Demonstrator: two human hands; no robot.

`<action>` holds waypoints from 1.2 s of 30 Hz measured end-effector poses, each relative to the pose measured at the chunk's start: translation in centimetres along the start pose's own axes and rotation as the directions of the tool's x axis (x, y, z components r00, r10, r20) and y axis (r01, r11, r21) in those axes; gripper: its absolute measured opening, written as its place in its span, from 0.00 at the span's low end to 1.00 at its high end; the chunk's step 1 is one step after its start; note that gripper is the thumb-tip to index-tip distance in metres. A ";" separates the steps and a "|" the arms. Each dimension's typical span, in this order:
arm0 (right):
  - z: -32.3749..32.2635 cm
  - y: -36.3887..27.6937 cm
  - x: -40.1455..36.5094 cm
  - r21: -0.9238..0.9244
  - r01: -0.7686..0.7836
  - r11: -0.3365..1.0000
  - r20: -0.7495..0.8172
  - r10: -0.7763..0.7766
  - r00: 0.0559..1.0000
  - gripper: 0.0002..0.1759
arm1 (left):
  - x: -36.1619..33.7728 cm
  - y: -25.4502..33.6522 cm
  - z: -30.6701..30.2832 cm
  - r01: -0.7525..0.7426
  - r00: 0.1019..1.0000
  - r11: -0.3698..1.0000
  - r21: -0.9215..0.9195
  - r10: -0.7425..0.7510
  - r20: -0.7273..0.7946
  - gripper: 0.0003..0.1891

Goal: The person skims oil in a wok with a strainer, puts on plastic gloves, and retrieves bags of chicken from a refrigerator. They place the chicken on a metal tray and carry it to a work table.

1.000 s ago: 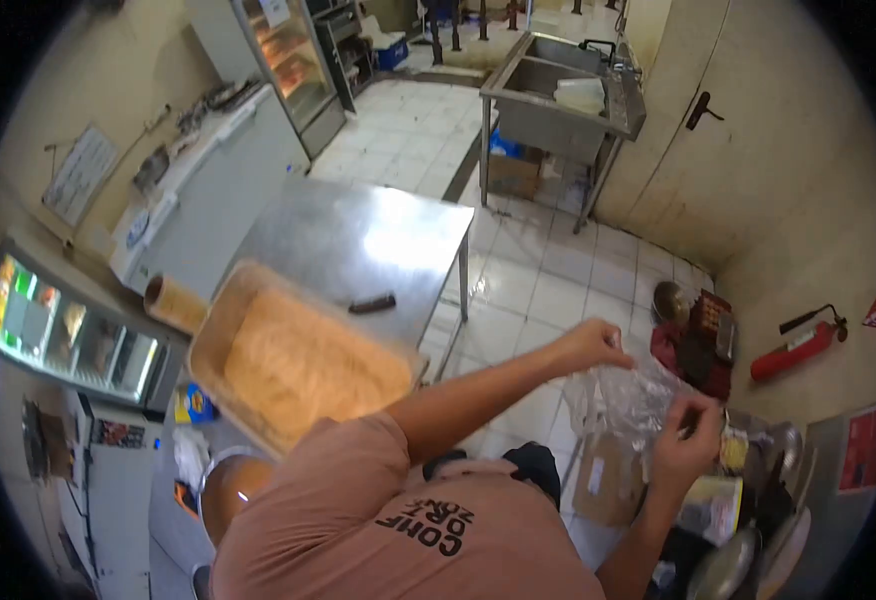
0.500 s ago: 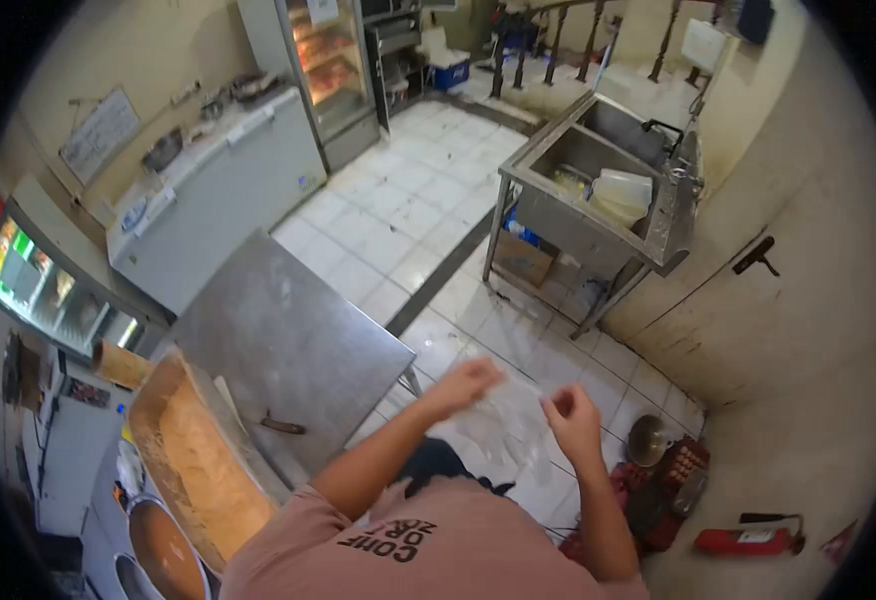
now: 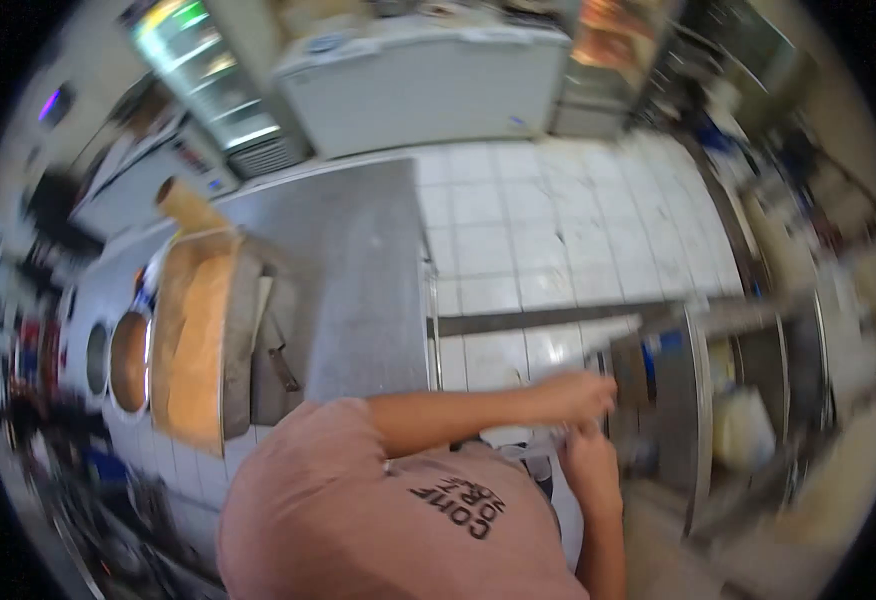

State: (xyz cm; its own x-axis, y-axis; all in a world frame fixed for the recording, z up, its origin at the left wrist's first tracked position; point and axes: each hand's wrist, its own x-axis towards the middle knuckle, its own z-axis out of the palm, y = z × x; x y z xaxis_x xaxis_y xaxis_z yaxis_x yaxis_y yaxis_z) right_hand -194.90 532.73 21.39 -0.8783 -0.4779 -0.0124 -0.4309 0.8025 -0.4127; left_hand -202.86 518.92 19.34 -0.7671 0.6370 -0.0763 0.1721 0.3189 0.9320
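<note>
My left hand [image 3: 578,398] is closed at the right of centre, blurred by motion, and what its fingers hold is too small to make out. Just below it, nearly touching, my right hand [image 3: 590,462] is closed on a thin piece of clear plastic [image 3: 530,452]. The plastic hangs on the left side of the right hand, in front of my body, partly hidden by the left forearm.
A steel table [image 3: 363,270] stands on the left, with a deep tray [image 3: 243,375] of orange-brown powder, a knife [image 3: 283,368] and round pots [image 3: 130,362]. On the right is a steel sink [image 3: 700,420] holding a pale container [image 3: 743,430]. A chest freezer [image 3: 428,90] stands behind.
My view has swung left, so the table and tray appear more upright and the sink lies lower right. My hands have come close together, and the plastic that was spread between them is now bunched.
</note>
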 end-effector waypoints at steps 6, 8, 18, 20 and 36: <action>-1.7 12.8 6.4 0.297 0.005 0.955 0.261 -0.086 0.961 0.31 | 10.2 -0.3 3.5 0.000 0.998 0.907 0.422 -0.026 0.056 0.11; -2.0 16.9 9.2 0.427 -0.137 0.894 0.340 -0.018 0.940 0.33 | 13.8 0.9 2.7 0.065 0.997 0.894 0.443 -0.034 -0.076 0.12; -0.5 26.3 31.6 0.692 -0.487 -0.532 0.551 -0.046 0.833 0.39 | 22.1 3.3 -9.6 0.513 0.801 0.779 0.360 -0.285 -0.526 0.25; -1.1 25.0 35.6 0.807 -0.251 -0.534 0.281 -0.026 0.959 0.40 | 24.2 -0.1 -12.3 0.554 0.733 0.757 0.345 -0.248 -0.634 0.27; -8.5 38.8 67.9 0.864 0.114 -0.491 -0.048 0.146 0.988 0.55 | 49.7 -10.2 -38.5 -0.240 0.927 0.716 0.655 0.370 -0.065 0.11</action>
State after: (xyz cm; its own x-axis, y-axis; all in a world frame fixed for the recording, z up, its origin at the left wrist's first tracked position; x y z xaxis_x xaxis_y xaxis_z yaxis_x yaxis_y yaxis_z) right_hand -273.00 534.47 12.24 -0.9408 -0.3378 -0.0291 0.2899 -0.7570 -0.5856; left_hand -266.56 520.34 19.64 -0.6875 0.6624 0.2976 0.7123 0.5356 0.4535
